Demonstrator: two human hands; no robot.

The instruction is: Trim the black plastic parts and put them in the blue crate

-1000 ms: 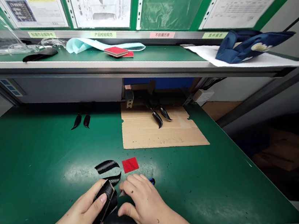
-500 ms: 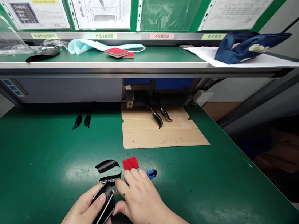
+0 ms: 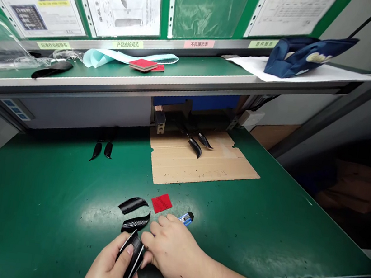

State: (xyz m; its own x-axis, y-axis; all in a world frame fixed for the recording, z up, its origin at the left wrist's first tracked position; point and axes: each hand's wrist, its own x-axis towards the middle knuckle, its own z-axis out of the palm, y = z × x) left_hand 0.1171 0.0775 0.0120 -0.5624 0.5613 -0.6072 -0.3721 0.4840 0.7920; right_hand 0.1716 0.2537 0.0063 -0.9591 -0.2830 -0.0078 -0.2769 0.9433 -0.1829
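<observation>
At the bottom centre, my left hand [image 3: 111, 259] is closed around a curved, glossy black plastic part [image 3: 131, 259], thumb on top. Close against that part's right edge is my right hand [image 3: 173, 249], its fingers wrapped around a blue utility knife [image 3: 187, 218]. The knife's rear end sticks out above the knuckles; its blade is hidden behind my fingers. Just beyond the held part lie a ribbed black part [image 3: 136, 222] and a smooth curved black part [image 3: 133, 205]. A red abrasive pad [image 3: 161, 203] lies to their right.
Further back, black parts [image 3: 194, 147] rest on a cardboard sheet [image 3: 202, 168], and two more black pieces [image 3: 108, 150] lie left of it. A shelf [image 3: 193, 80] crosses above the green table [image 3: 44, 193]. Dark shavings are scattered about.
The knife in my right hand has tilted, its rear end now angled higher, and the blade has gone out of sight. The black part in my left hand has shifted slightly right.
</observation>
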